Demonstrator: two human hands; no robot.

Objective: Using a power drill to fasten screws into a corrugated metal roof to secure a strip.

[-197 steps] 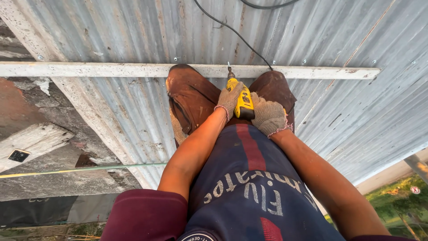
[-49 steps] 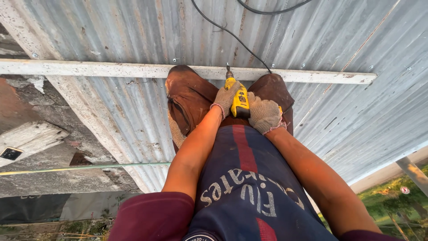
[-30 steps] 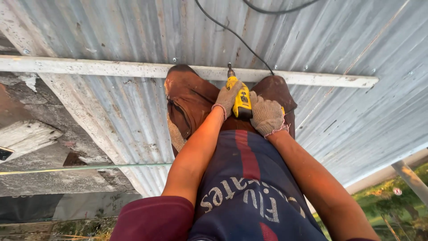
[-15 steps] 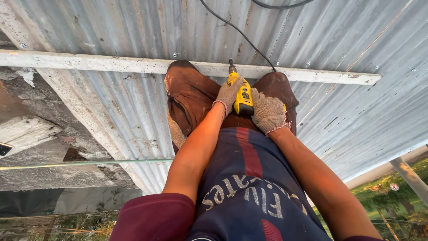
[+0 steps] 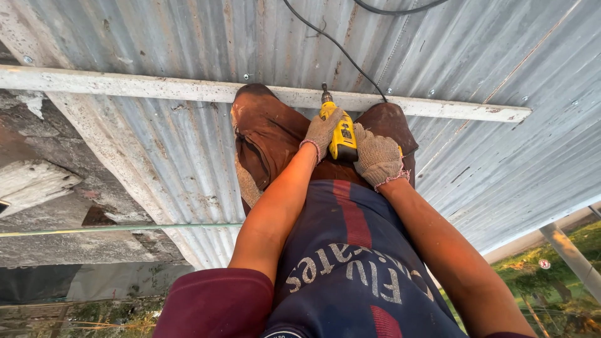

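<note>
On corrugated roof (image 5: 188,144), left hand (image 5: 322,130), right hand (image 5: 377,156) clasping yellow drill (image 5: 343,134), white batten (image 5: 125,86)

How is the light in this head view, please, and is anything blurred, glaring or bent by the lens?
Head view: soft, even daylight, no hard shadows or glare on the corrugated metal roof. The yellow drill and both gloved hands, left hand and right hand, are sharp. The wide lens bows the white batten, and the greenery at the lower right corner looks soft.

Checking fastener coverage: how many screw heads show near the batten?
5 at least: screw heads near the white batten at; more may hide under knees and yellow drill.
</note>
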